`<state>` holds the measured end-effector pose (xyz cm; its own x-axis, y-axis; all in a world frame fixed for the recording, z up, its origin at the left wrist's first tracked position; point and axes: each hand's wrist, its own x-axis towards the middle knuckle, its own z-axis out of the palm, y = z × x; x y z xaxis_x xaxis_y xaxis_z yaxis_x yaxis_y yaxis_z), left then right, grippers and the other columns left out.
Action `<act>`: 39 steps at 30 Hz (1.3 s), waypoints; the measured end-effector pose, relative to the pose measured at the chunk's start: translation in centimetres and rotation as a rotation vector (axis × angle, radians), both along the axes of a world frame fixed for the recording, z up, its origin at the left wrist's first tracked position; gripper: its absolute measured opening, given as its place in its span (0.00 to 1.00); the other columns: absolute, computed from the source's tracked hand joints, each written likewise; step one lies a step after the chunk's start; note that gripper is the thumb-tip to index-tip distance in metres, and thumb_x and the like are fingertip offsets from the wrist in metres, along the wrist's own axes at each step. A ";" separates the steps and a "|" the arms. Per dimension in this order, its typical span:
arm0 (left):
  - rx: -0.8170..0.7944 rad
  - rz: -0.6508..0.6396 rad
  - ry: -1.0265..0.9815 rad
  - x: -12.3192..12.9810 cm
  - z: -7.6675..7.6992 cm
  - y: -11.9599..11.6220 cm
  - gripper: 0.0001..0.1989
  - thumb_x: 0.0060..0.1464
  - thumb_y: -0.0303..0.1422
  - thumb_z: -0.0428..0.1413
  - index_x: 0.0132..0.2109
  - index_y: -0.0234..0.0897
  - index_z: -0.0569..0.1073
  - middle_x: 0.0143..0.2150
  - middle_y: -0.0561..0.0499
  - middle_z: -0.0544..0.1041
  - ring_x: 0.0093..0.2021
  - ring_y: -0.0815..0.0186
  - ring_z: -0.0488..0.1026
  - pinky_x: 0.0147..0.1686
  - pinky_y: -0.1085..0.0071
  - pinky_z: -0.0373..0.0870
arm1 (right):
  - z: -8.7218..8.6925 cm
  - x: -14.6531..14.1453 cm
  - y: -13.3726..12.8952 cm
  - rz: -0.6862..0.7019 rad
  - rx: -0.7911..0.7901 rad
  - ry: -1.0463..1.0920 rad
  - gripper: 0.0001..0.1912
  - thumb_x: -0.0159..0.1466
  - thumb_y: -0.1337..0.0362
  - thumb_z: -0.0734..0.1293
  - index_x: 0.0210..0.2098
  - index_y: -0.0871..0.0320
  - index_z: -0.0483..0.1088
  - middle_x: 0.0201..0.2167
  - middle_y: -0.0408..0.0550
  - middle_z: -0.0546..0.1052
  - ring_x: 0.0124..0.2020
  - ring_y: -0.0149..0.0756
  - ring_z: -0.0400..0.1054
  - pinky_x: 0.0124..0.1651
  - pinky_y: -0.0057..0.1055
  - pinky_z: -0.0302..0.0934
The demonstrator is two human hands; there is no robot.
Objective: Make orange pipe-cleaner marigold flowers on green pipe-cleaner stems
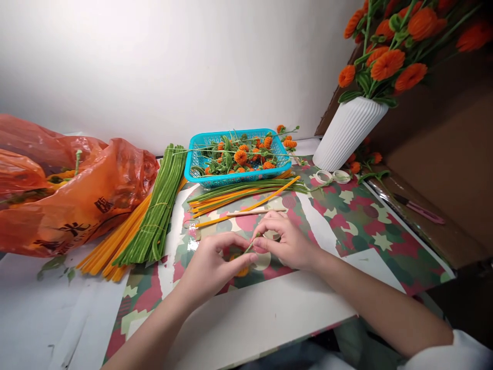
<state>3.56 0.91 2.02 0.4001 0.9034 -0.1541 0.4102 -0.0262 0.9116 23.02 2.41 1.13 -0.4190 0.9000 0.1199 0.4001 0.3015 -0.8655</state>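
Both hands meet over the patterned table cover. My left hand pinches a thin green stem between thumb and index finger. An orange-yellow flower shows below that hand, partly covered by its fingers. My right hand is closed at the upper end of the same stem, its fingertips touching or nearly touching those of the left. Just beyond the hands lie a thin wooden stick and a yellow fuzzy strip. Farther back are more green and yellow strips.
A blue basket holds orange flowers. Green bundled strips and an orange plastic bag are at left. At right stand a white vase of flowers, with tape rolls beside it and a pink-handled tool.
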 end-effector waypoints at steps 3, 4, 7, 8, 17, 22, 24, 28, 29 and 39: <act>0.146 -0.004 0.110 0.1 0.2 0.0 0.13 0.58 0.38 0.54 0.32 0.36 0.78 0.30 0.50 0.78 0.31 0.66 0.71 0.32 0.71 0.66 | 0.1 -0.1 0.0 -0.024 -0.016 -0.027 0.02 0.61 0.67 0.70 0.31 0.55 0.74 0.32 0.44 0.75 0.40 0.36 0.65 0.49 0.38 0.54; 0.120 -0.027 0.103 -0.1 0.2 0.1 0.14 0.59 0.38 0.53 0.32 0.36 0.78 0.30 0.50 0.78 0.30 0.66 0.71 0.31 0.72 0.66 | 0.1 -0.1 0.0 -0.019 -0.017 -0.030 0.01 0.61 0.67 0.70 0.32 0.55 0.75 0.33 0.44 0.76 0.41 0.36 0.65 0.49 0.38 0.53; -0.104 -0.148 -0.028 -0.7 0.3 0.5 0.16 0.59 0.40 0.52 0.33 0.35 0.78 0.32 0.48 0.78 0.32 0.65 0.72 0.32 0.72 0.67 | 0.2 0.2 -0.1 0.037 0.003 -0.025 0.03 0.61 0.67 0.70 0.35 0.54 0.75 0.34 0.43 0.76 0.42 0.36 0.64 0.51 0.39 0.52; -0.176 -0.189 -0.078 -0.8 0.3 0.6 0.16 0.59 0.41 0.52 0.33 0.34 0.78 0.32 0.48 0.79 0.33 0.65 0.73 0.33 0.72 0.68 | 0.3 0.3 -0.1 0.057 0.016 -0.025 0.02 0.61 0.68 0.70 0.34 0.54 0.74 0.33 0.43 0.76 0.42 0.36 0.64 0.52 0.39 0.51; 0.121 -0.055 0.175 0.0 0.7 -0.1 0.13 0.58 0.39 0.54 0.32 0.36 0.77 0.29 0.50 0.77 0.29 0.66 0.70 0.31 0.71 0.65 | 0.2 0.0 -0.2 0.030 0.025 -0.069 0.04 0.62 0.66 0.69 0.30 0.56 0.73 0.31 0.41 0.75 0.41 0.36 0.64 0.53 0.43 0.48; -0.100 -0.077 0.053 -0.4 0.5 0.3 0.16 0.59 0.41 0.52 0.32 0.35 0.76 0.28 0.50 0.76 0.30 0.67 0.69 0.30 0.73 0.64 | 0.2 0.1 -0.1 0.044 0.011 -0.078 0.02 0.61 0.68 0.70 0.34 0.56 0.74 0.33 0.43 0.75 0.42 0.36 0.64 0.53 0.43 0.49; -0.231 -0.111 -0.069 -0.7 0.4 0.6 0.15 0.58 0.41 0.53 0.32 0.34 0.77 0.30 0.49 0.77 0.32 0.66 0.72 0.32 0.72 0.67 | 0.3 0.3 -0.1 0.068 0.020 -0.076 0.03 0.61 0.69 0.70 0.34 0.56 0.74 0.33 0.44 0.75 0.42 0.36 0.64 0.53 0.42 0.50; -0.354 -0.171 -0.202 -1.0 0.4 0.7 0.15 0.57 0.42 0.55 0.32 0.34 0.78 0.33 0.46 0.79 0.36 0.63 0.75 0.37 0.70 0.70 | 0.3 0.4 -0.1 0.103 0.043 -0.056 0.03 0.62 0.70 0.69 0.34 0.56 0.73 0.33 0.43 0.74 0.43 0.35 0.63 0.54 0.41 0.49; -0.354 -0.180 -0.196 -1.0 0.4 0.6 0.16 0.57 0.42 0.54 0.32 0.34 0.78 0.33 0.46 0.79 0.35 0.63 0.75 0.37 0.70 0.70 | 0.3 0.4 -0.1 0.111 0.045 -0.054 0.03 0.62 0.69 0.69 0.33 0.56 0.73 0.33 0.42 0.74 0.43 0.35 0.63 0.54 0.41 0.49; 0.040 -0.054 0.127 -0.3 0.8 0.1 0.15 0.59 0.40 0.52 0.30 0.35 0.76 0.27 0.50 0.76 0.28 0.67 0.69 0.29 0.73 0.64 | 0.2 0.3 0.1 0.093 0.054 -0.068 0.04 0.63 0.68 0.68 0.31 0.56 0.71 0.34 0.42 0.75 0.44 0.36 0.63 0.54 0.41 0.48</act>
